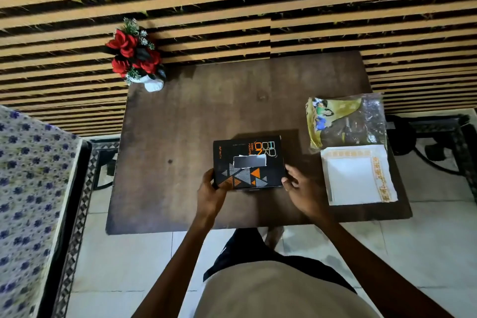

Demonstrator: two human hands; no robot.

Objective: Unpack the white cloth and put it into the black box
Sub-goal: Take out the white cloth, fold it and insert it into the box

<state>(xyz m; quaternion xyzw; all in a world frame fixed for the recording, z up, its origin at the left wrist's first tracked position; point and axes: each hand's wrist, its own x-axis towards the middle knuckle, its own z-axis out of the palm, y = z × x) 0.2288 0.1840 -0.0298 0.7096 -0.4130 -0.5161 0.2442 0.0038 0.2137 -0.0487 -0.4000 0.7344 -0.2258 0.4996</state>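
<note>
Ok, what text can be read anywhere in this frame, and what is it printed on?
"INFINITY": black box lid, small print along its left side.
Large orange and white letters, lid top right: stylised and sideways, not readable with certainty.
Smaller print beside them: too blurred.
Plastic wrapper: picture only, no legible text.

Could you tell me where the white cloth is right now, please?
In the head view, the white cloth lies folded on the table's right side, just in front of the plastic packaging, right of the black box.

— What is the black box [249, 162] made of?
— Printed cardboard, slightly glossy. The surface [206, 106] is dark, matt wood.
— And the rest?
— The white cloth [357, 175] is smooth woven fabric; the wrapper [348, 121] is shiny, crinkled clear plastic.
</note>
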